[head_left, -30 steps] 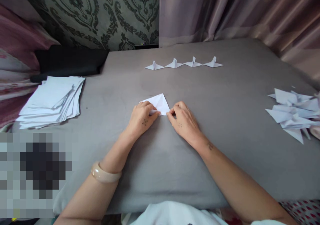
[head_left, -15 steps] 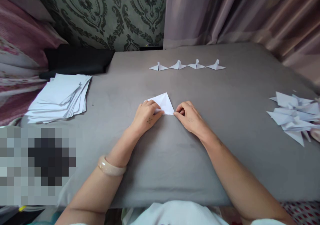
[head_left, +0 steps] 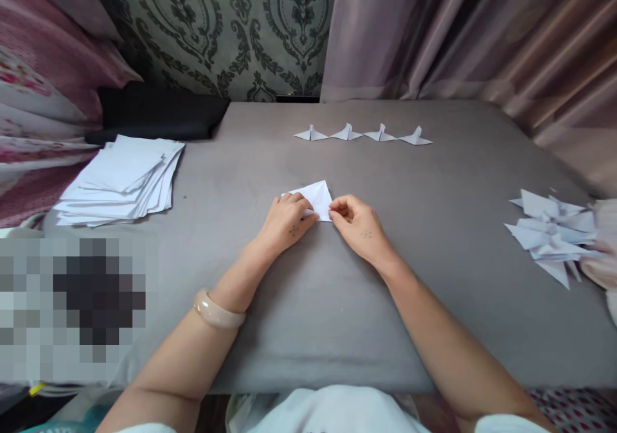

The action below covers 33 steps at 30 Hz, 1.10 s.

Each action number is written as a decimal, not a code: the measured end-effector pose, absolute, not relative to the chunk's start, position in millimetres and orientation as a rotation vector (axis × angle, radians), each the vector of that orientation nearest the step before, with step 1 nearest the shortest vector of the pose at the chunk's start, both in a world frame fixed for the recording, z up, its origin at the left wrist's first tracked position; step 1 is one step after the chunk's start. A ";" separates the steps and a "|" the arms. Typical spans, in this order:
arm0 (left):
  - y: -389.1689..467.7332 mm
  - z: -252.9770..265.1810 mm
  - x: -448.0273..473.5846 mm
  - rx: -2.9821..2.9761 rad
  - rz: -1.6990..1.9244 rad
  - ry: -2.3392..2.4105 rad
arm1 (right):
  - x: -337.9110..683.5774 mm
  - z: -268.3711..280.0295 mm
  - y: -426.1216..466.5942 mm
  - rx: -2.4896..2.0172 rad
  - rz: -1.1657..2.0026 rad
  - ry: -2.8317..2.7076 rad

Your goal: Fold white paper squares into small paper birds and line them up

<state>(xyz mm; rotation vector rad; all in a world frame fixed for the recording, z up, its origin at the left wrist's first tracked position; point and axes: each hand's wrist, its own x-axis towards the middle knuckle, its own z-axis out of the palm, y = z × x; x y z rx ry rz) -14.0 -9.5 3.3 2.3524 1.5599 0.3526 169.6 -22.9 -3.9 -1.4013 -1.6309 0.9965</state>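
Note:
A folded piece of white paper [head_left: 318, 195] lies on the grey tablecloth in front of me, one point facing away. My left hand [head_left: 292, 214] holds down its left part, the fingers bent over it and the thumb along the near edge. At its right corner, the thumb and forefinger of my right hand [head_left: 354, 221] pinch together on the edge, the other fingers curled. Both hands hide parts of the paper.
Small folded paper birds [head_left: 348, 133] stand in a row at the back. A stack of white paper [head_left: 120, 179] lies left, before a black folded cloth [head_left: 159, 115]. More folded paper birds [head_left: 554, 227] are heaped at the right, beside a partly visible hand [head_left: 595, 266].
My right hand has shifted slightly left and up along the paper's right edge, covering its corner. My left hand keeps its place on the paper. The whole view has shifted a little.

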 end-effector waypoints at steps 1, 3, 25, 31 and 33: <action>-9.2 2.0 -14.3 2.353 0.357 1.559 | 167.0 -4.1 -23.8 -1.417 0.984 -1.659; -8.8 -1.4 -15.3 2.339 0.394 1.578 | 163.3 -5.4 -25.2 -1.462 0.951 -1.708; -6.3 -13.6 -21.2 2.246 0.541 1.621 | 148.7 -10.0 -20.3 -1.727 0.865 -1.672; -6.6 -9.9 -22.0 2.217 0.514 1.614 | 154.7 -9.2 -17.2 -1.710 0.991 -1.633; -6.5 -9.2 -22.6 2.221 0.517 1.596 | 156.3 -8.9 -17.1 -1.705 1.004 -1.627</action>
